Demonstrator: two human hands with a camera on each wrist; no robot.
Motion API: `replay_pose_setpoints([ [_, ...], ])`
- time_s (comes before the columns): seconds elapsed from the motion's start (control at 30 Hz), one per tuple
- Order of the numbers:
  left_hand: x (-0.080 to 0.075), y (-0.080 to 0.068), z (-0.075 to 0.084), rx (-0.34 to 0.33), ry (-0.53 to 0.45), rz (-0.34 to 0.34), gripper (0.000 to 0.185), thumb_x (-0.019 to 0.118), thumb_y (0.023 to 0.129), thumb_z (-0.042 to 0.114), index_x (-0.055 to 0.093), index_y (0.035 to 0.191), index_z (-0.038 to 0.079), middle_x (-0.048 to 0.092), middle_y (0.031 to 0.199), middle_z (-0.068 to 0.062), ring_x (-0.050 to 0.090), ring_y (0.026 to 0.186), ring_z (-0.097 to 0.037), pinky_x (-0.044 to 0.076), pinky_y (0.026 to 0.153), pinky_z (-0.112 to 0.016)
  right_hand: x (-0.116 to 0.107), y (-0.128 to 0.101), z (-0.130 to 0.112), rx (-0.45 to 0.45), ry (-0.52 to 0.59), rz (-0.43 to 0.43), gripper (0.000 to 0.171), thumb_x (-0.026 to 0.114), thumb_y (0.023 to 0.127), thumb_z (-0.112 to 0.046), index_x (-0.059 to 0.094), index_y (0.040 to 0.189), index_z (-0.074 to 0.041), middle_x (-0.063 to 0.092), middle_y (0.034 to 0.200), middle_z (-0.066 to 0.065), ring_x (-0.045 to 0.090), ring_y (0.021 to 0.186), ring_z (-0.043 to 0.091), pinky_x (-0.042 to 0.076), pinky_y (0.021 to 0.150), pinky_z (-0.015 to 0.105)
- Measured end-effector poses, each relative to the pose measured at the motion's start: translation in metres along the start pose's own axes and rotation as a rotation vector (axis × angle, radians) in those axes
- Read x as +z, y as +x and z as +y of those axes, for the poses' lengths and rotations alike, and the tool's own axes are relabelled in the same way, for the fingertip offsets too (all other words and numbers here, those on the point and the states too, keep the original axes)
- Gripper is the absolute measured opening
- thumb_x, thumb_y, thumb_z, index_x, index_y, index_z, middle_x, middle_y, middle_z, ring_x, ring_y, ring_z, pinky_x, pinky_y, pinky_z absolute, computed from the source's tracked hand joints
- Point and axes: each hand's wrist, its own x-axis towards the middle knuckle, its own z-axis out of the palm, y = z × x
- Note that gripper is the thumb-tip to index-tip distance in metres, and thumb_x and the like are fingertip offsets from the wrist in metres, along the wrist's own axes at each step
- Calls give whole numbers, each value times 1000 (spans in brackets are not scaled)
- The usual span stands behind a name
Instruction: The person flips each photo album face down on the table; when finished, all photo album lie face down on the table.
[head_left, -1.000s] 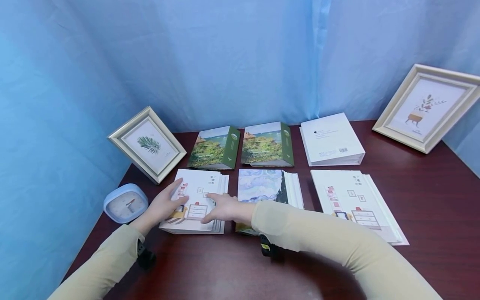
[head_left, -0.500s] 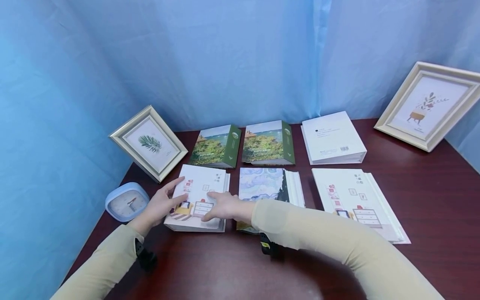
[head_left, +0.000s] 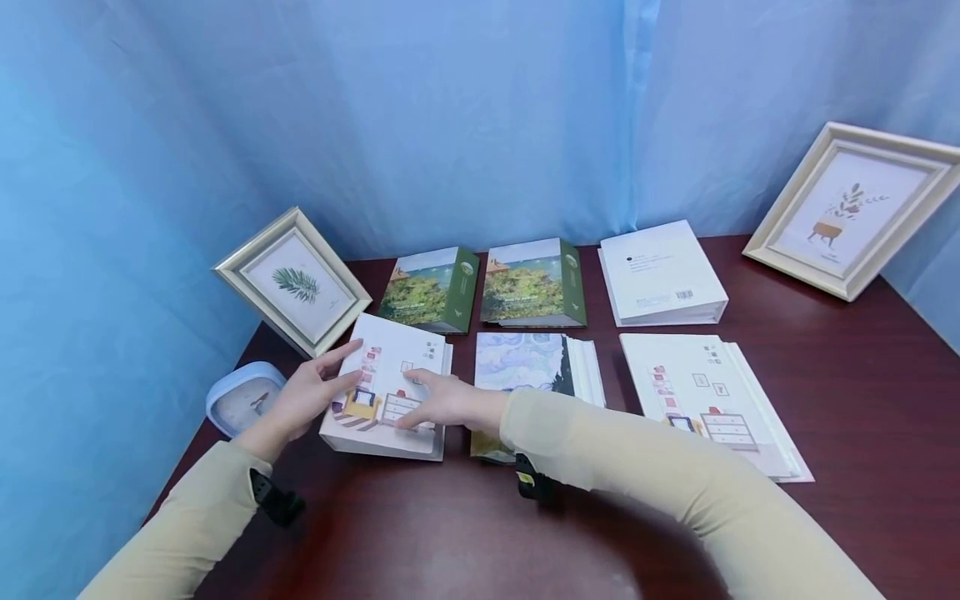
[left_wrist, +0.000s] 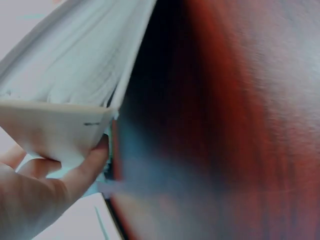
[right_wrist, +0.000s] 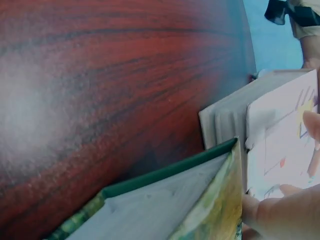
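A white photo album [head_left: 401, 340] with a drawn room on its cover sits at the front left, turned slightly askew. My left hand [head_left: 303, 396] grips its spine side, with fingers spread along the left edge. In the left wrist view, that hand [left_wrist: 45, 192] lies against the album's spine [left_wrist: 60, 125], and the page block shows above. My right hand [head_left: 450, 402] holds the right edge, thumb and a finger on the cover; its other fingers are partly hidden. Just right of it lies an album with a swirling painted cover [head_left: 517, 354], partly under my forearm.
Two green landscape albums [head_left: 427, 287] and a white album with a barcode [head_left: 660, 271] form the back row. Another white illustrated album [head_left: 690, 383] lies at right. A blue clock [head_left: 243, 396] and a leaf picture frame [head_left: 296, 283] stand left; a second frame [head_left: 847, 208] stands far right.
The white album under my hands has turned a little clockwise and shifted towards the back, its loose-looking pages now more covered. Both hands have moved slightly with it.
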Motion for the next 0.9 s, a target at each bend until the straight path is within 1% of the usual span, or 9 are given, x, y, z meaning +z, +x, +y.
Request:
replay_pose_setpoints([
  [0.17, -8, -6, 13, -14, -51, -5, 57, 51, 99, 26, 29, 150, 18, 32, 149, -24, 53, 110, -23, 50, 74, -16, -4, 4, -4, -31, 26, -20, 71, 73, 83, -24, 39, 145, -21, 31, 153, 7, 29, 140, 24, 28, 112, 43],
  [0.3, -11, -8, 19, -3, -90, -23, 56, 50, 99, 26, 28, 150, 16, 33, 147, -25, 58, 100, -12, 52, 75, -18, -9, 6, -10, -35, -20, 6, 60, 69, 86, -26, 46, 141, -20, 25, 155, 13, 17, 144, 28, 24, 114, 47],
  [0.37, -12, -9, 22, 6, -98, -27, 56, 50, 99, 26, 28, 150, 15, 35, 146, -25, 59, 96, -8, 53, 75, -19, -13, 7, -13, -33, -34, 12, 55, 68, 87, -27, 49, 139, -19, 19, 156, 16, 12, 145, 30, 25, 113, 47],
  [0.43, -12, -10, 26, 17, -97, -32, 56, 49, 100, 27, 28, 150, 15, 37, 145, -24, 59, 96, -6, 53, 76, -19, -16, 7, -15, -32, 5, -5, 51, 66, 89, -26, 51, 137, -16, 22, 155, 14, 22, 142, 29, 32, 111, 45],
  [0.53, -11, -11, 33, 37, -80, -36, 55, 48, 100, 27, 29, 150, 15, 38, 145, -23, 58, 102, -12, 54, 78, -20, -22, 6, -16, -41, 120, -48, 50, 64, 91, -22, 49, 138, -11, 34, 149, 14, 42, 131, 28, 43, 103, 40],
  [0.6, -10, -11, 38, 55, -65, -43, 54, 47, 100, 26, 29, 150, 14, 38, 145, -22, 57, 109, -20, 54, 81, -25, -25, 4, -16, -46, 209, -81, 51, 63, 92, -19, 46, 139, -8, 44, 143, 13, 53, 122, 28, 46, 99, 38],
  [0.73, -7, -12, 48, 87, -35, -52, 54, 46, 101, 25, 27, 151, 14, 37, 148, -21, 52, 121, -33, 52, 92, -39, -32, 0, -17, -45, 286, -103, 53, 62, 93, -20, 42, 141, -10, 51, 134, 14, 54, 120, 29, 46, 100, 39],
  [0.8, -5, -12, 52, 105, -33, -56, 54, 45, 101, 25, 26, 151, 14, 36, 149, -19, 50, 124, -35, 49, 95, -46, -36, -2, -17, -43, 295, -102, 53, 61, 93, -21, 41, 142, -11, 53, 132, 14, 53, 121, 31, 46, 100, 41],
  [0.9, -3, -13, 56, 119, -40, -58, 54, 46, 101, 26, 27, 151, 15, 37, 149, -17, 50, 124, -36, 47, 96, -49, -38, -3, -17, -43, 306, -106, 54, 59, 94, -22, 39, 143, -12, 52, 132, 15, 50, 124, 33, 46, 100, 44],
])
